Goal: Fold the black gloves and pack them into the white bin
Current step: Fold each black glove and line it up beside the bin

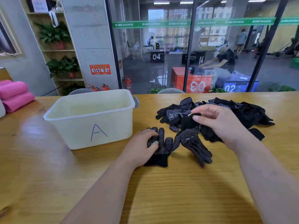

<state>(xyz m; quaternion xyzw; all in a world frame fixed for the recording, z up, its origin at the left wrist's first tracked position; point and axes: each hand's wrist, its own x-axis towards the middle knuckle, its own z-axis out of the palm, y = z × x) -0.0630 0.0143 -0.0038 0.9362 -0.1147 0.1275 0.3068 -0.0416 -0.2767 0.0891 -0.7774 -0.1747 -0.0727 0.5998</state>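
A white bin marked with a blue "A" stands on the wooden table, left of centre, and looks empty. One black dotted glove lies flat, palm up, right of the bin; my left hand rests on it with curled fingers pressing its left side. My right hand pinches the cuff of a second black glove, which hangs down with its fingers touching the table. Behind it lies a pile of black gloves.
Pink rolled towels sit at the table's far left edge. A glass wall runs behind the table, with two chair backs just beyond its far edge. The near part of the tabletop is bare wood.
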